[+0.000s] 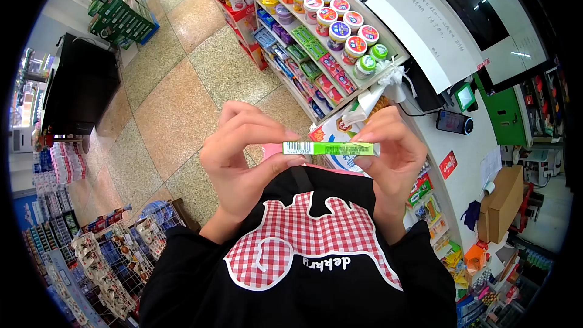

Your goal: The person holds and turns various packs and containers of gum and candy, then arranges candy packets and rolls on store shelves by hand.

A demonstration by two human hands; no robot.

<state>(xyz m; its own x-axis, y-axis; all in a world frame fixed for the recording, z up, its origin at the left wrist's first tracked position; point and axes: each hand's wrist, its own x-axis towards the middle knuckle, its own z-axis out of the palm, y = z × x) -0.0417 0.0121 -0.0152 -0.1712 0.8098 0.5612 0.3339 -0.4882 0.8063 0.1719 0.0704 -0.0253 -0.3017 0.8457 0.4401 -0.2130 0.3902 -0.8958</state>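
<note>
A slim green-and-white chewing gum pack [331,149] is held level in front of my chest, its barcode and small print facing up at me. My left hand [243,158] pinches the barcode end between thumb and fingers. At the other end, my right hand [392,161] grips the pack the same way. Behind the hands stands a display rack [282,42] with rows of gum packs and round tubs on top.
The counter [480,188] on the right bears a phone [454,123], a cardboard box [501,203] and a large paper sheet with handwriting [422,24]. Snack racks [115,255] stand at lower left, a black screen [82,85] above them. Tiled floor [173,94] lies between.
</note>
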